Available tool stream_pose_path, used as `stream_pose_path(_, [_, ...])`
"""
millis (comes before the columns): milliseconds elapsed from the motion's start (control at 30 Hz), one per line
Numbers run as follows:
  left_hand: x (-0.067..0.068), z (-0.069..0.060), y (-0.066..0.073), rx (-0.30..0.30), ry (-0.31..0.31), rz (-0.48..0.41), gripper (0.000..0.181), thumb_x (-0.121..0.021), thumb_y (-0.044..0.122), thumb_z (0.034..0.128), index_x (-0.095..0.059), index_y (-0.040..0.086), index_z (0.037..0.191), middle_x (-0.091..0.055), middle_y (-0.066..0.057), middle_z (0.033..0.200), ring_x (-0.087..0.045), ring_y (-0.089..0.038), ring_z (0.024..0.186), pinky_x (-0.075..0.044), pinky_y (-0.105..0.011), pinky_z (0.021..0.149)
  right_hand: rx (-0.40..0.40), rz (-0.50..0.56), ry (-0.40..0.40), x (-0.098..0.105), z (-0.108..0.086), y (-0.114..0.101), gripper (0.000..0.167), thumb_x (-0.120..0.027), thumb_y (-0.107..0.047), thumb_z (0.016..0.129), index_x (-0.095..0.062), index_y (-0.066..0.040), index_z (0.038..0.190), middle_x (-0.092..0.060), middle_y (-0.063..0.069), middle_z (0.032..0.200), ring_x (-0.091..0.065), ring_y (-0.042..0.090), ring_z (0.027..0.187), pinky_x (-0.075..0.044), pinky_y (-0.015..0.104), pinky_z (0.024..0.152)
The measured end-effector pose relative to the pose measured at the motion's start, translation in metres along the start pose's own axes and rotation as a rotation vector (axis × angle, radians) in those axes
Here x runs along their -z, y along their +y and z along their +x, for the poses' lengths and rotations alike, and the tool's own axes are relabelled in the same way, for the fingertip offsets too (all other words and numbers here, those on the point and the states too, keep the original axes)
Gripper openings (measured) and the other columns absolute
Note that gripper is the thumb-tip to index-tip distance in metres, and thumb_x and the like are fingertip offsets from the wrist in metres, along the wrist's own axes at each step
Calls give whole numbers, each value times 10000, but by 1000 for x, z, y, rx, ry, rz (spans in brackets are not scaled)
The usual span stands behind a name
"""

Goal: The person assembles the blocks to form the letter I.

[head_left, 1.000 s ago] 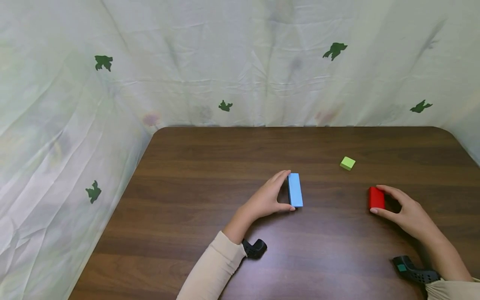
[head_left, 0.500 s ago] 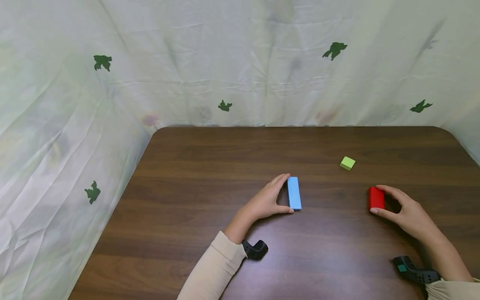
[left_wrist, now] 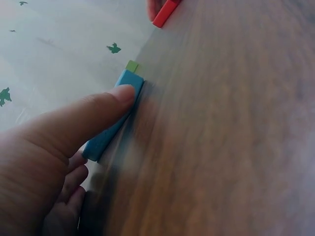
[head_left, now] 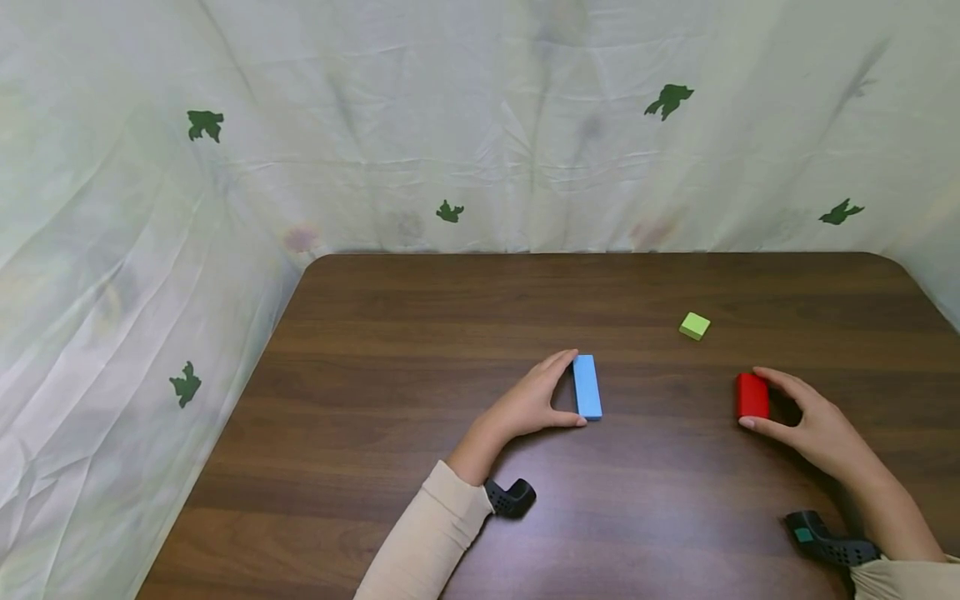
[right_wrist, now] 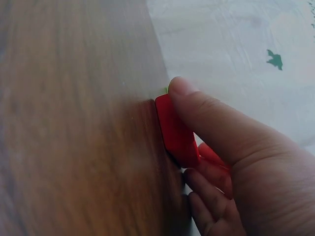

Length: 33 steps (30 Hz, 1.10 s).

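Between thumb and fingertips my left hand (head_left: 525, 402) pinches a long light-blue block (head_left: 587, 387) by its near and far ends. In the left wrist view the thumb lies against one end of the blue block (left_wrist: 110, 135). Farther right, my right hand (head_left: 821, 429) holds a shorter red block (head_left: 752, 396) the same way, its thumb on the near end. The right wrist view shows the red block (right_wrist: 177, 130) low at the tabletop. Behind and between both hands lies a small lime-green block (head_left: 694, 326), touched by neither.
The brown wooden table (head_left: 420, 317) has rounded far corners. A pale curtain (head_left: 360, 125) with green bird-like patches hangs behind it and along the left side. Black wrist cameras sit on the left wrist (head_left: 512, 498) and right wrist (head_left: 828, 542).
The left hand has drawn the blue block slightly toward the near edge and a little left, slowing in the last half second. The red block and right hand are nearly still; the green block stays put.
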<state>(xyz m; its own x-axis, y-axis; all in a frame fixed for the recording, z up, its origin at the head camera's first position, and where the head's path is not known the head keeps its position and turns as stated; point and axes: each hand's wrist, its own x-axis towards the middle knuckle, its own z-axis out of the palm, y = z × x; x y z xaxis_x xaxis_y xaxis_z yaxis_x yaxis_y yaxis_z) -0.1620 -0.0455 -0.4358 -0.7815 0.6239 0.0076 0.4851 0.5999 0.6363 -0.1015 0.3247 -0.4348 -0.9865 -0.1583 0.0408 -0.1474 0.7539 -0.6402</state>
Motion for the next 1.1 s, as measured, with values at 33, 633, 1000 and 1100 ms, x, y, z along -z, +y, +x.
stream_pose_path(33, [0,0,0,-1,0,-7,945,-731,391,726,-185,86,1435,-225,-43,1455,-215,-176,1309,-229,-317,1034,3,2,-1,0,0,0,785,-733,-256,754,-314,3,1364,-319,321,1281,-322,488,1096,-292,637,766])
stream_pose_path(633, [0,0,-3,-27,36,16,714,-585,401,854,-283,62,1405,-280,-51,1433,-230,-164,1306,-219,-309,1038,44,-13,50,-1,0,0,673,-744,-215,742,-401,22,1271,-397,232,1225,-367,373,1056,-302,354,831])
stream_pose_path(1000, [-1,0,-4,-22,31,8,715,-590,408,848,-291,74,1406,-267,-38,1440,-222,-158,1308,-221,-307,1037,-7,8,91,-1,-1,-11,694,-757,-230,728,-402,45,1257,-405,267,1176,-426,447,1004,-345,571,734])
stream_pose_path(1100, [-2,0,-5,-24,34,10,714,-587,412,849,-292,75,1405,-269,-39,1439,-225,-160,1307,-222,-308,1037,17,9,124,-2,0,-17,676,-771,-220,711,-431,26,1240,-421,243,1172,-435,429,996,-348,561,728])
